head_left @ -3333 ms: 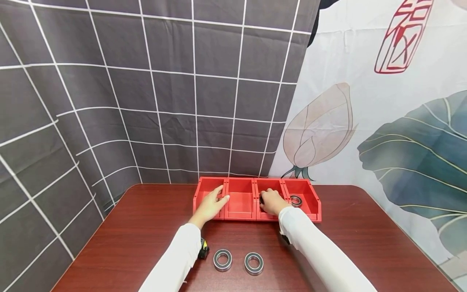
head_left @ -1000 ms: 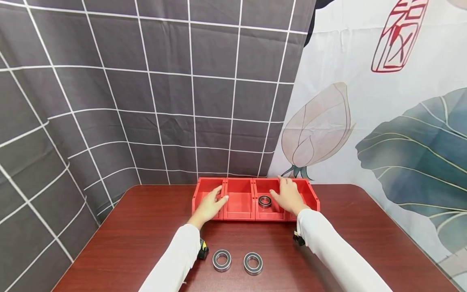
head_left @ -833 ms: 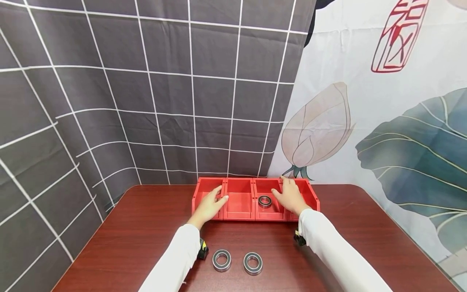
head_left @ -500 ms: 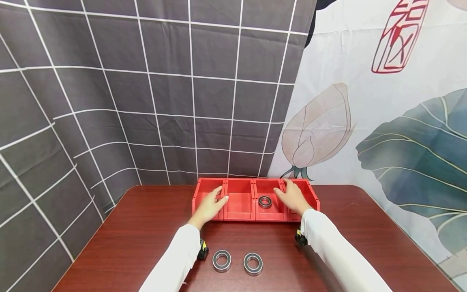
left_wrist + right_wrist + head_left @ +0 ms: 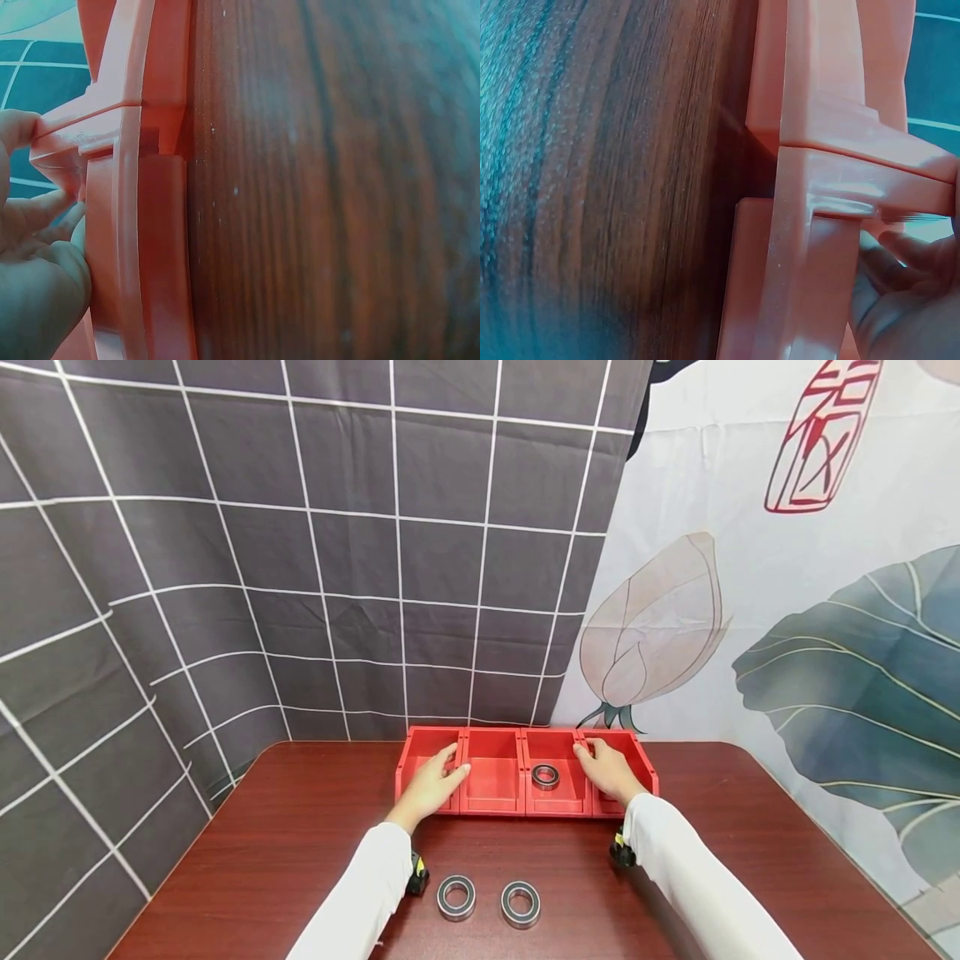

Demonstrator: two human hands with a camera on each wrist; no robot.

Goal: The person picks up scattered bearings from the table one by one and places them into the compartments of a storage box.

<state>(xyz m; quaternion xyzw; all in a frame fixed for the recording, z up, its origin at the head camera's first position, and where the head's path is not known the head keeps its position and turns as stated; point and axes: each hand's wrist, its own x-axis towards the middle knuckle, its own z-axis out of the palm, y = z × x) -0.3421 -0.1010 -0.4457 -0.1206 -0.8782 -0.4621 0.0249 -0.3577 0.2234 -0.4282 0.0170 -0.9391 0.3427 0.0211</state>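
A row of joined red storage bins [image 5: 492, 785] stands at the table's back. My left hand [image 5: 429, 783] straddles the divider wall beside the leftmost bin, its thumb on one side and fingers on the other; the left wrist view shows fingertips against the plastic. My right hand [image 5: 609, 768] pinches the divider beside the rightmost bin, thumb toward the bin to its left. In the right wrist view its curled fingers [image 5: 900, 262] reach behind the red wall. One ball bearing [image 5: 545, 786] lies in the bin left of my right hand. The rightmost bin's inside is partly hidden by that hand.
Two larger ball bearings, a left one [image 5: 456, 915] and a right one [image 5: 521, 923], lie on the brown wooden table [image 5: 300, 827] between my forearms. A small black device [image 5: 622, 850] sits below each wrist. A grey checked cloth [image 5: 337, 568] hangs behind.
My right hand has left the bin where a bearing now lies and moved right to the divider, its fingers drawing in toward the thumb. My left hand has kept its place.
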